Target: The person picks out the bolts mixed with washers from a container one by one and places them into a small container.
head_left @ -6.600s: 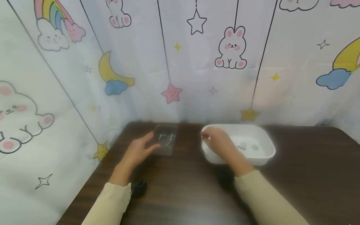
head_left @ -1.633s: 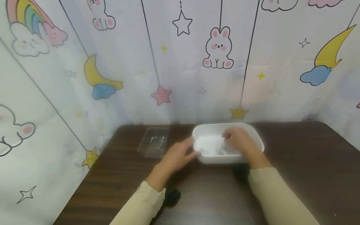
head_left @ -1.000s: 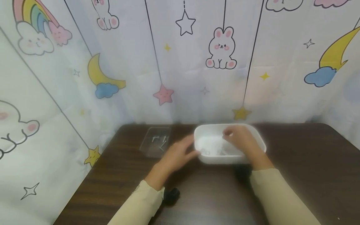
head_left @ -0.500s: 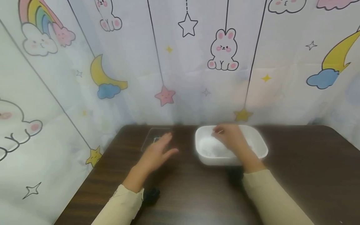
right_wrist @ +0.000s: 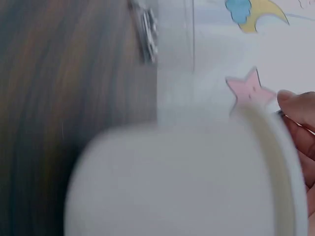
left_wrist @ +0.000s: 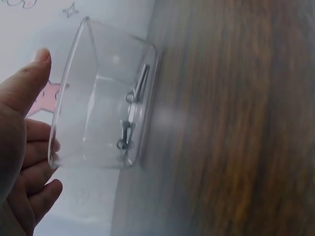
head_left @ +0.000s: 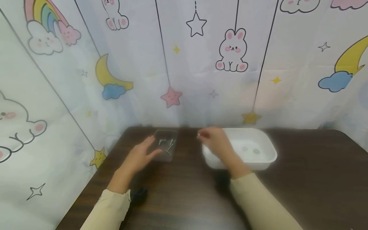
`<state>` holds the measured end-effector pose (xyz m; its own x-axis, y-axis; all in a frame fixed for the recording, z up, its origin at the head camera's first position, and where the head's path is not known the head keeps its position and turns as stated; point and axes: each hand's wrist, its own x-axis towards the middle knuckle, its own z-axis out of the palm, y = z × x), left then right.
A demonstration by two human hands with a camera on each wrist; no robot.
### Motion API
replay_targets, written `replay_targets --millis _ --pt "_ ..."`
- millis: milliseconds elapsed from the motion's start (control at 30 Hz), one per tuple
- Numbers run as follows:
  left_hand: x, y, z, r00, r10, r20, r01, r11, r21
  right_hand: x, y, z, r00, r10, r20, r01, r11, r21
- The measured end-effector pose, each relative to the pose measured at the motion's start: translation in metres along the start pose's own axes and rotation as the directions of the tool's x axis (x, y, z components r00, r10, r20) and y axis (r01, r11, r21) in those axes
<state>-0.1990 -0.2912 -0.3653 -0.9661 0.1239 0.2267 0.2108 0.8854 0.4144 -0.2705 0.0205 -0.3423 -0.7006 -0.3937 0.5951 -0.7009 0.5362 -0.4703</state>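
My left hand is at the left side of a clear plastic box, thumb and fingers spread and relaxed by its rim. Several metal screws lie on the bottom of the box in the left wrist view. Over the left end of a white tray, my right hand pinches a small metal screw between thumb and fingertips; most of it is hidden by the fingers. A few round washer-like pieces lie on the tray's floor.
Both containers stand near the back edge of a dark wood table, with a strip of bare wood between them. A white curtain printed with rabbits and stars hangs behind and at the left.
My left hand has left the tray's side and moved left to the clear box. My right hand has lifted from inside the tray and moved left over its edge with the screw.
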Motion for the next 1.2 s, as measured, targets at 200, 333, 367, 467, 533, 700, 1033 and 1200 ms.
replay_targets --millis 200,333,367,467,533,700,1033,1200 --pt "0.001 -0.011 0.0 1.0 -0.023 0.017 0.023 1.0 -0.012 0.01 -0.02 0.03 0.996 -0.085 0.018 0.085 0.996 -0.008" --pt "0.002 -0.015 0.0 1.0 -0.019 0.024 0.02 1.0 -0.013 0.014 -0.033 0.045 0.995 -0.066 0.073 0.065 0.998 0.011" --pt "0.002 -0.016 0.0 1.0 -0.018 0.026 0.018 1.0 -0.015 0.015 -0.036 0.048 0.995 -0.058 0.086 0.056 0.998 0.02" --pt "0.002 -0.018 0.002 0.999 -0.017 0.033 0.018 1.0 -0.022 0.016 -0.043 0.058 0.991 -0.037 0.129 0.033 0.999 0.039" --pt "0.002 -0.019 0.002 0.999 -0.013 0.032 0.014 1.0 -0.028 0.017 -0.046 0.066 0.987 -0.03 0.159 0.024 0.999 0.037" --pt "0.002 -0.018 0.003 1.0 0.003 0.021 -0.003 1.0 -0.024 0.02 -0.055 0.081 0.973 -0.059 0.225 0.054 0.998 0.027" --pt "0.0 -0.021 0.004 1.0 0.0 0.005 0.0 1.0 -0.028 0.03 -0.065 0.109 0.923 -0.158 0.35 0.166 0.986 0.008" --pt "0.001 -0.021 0.005 1.0 0.013 -0.006 -0.013 1.0 -0.025 0.029 -0.063 0.115 0.919 -0.157 0.362 0.171 0.985 -0.007"
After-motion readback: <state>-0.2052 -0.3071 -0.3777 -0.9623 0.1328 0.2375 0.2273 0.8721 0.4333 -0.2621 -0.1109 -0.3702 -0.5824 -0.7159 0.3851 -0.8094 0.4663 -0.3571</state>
